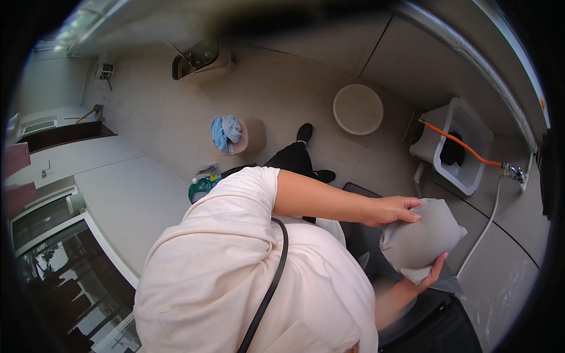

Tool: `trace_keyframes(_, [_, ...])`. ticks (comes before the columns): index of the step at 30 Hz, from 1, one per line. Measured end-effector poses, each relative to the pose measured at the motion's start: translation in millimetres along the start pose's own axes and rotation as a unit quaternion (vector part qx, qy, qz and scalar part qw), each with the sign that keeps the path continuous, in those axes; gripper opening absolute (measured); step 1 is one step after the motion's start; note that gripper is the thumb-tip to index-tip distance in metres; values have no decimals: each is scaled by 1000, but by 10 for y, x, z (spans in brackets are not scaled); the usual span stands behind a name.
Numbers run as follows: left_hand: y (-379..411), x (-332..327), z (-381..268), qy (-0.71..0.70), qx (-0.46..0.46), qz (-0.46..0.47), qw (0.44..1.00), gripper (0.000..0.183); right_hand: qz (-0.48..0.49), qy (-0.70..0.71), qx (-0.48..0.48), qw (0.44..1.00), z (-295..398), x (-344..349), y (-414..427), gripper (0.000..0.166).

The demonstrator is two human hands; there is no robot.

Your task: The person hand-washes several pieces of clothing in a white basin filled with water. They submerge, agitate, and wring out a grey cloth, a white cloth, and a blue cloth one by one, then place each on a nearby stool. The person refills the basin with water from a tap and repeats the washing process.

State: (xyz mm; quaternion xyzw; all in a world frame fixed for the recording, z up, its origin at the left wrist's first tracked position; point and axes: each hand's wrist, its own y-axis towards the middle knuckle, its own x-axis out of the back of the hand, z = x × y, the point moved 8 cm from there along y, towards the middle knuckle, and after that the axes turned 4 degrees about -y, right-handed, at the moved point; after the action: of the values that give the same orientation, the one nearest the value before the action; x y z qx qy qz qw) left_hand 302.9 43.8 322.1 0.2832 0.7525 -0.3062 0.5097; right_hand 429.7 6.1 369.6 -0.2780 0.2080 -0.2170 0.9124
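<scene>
Both of my hands hold a bundled light-grey cloth (pixel 423 236) at the right of the head view. My left hand (pixel 395 210) grips its upper left edge, with thumb and fingers on the fabric. From below, my right hand (pixel 428 278) supports the lower edge, palm partly hidden by the bundle. The cloth is rolled or folded into a compact lump. Under it lies a dark appliance (pixel 423 324) with a glossy black top, partly covered by clear plastic sheeting (pixel 450 284). My forearm and the bundle hide much of that surface.
A white utility sink (pixel 479 176) containing a dark cloth stands beyond, below an orange hose (pixel 463 145) on a tap. On the floor are a round white basin (pixel 358 109), a pinkish bin (pixel 254 134) topped with blue cloths, a mop bucket (pixel 212 66) and a green bottle (pixel 199 189).
</scene>
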Motion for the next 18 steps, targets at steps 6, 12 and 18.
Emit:
trace_keyframes(6, [-727,538,-463,-98,-84,-75,989,59,199,-73,-72,975,-524,-889,540,45])
trace_keyframes(12, [-1571,1719,-727,-186,-187,-215,940,53,267,-221,-121,930,-1753,-1796,837,43])
trace_keyframes(18, [-2928,3014,-500,-266,-271,-344,859,42,312,-317,-270,854,-3395,-2333,1007,63])
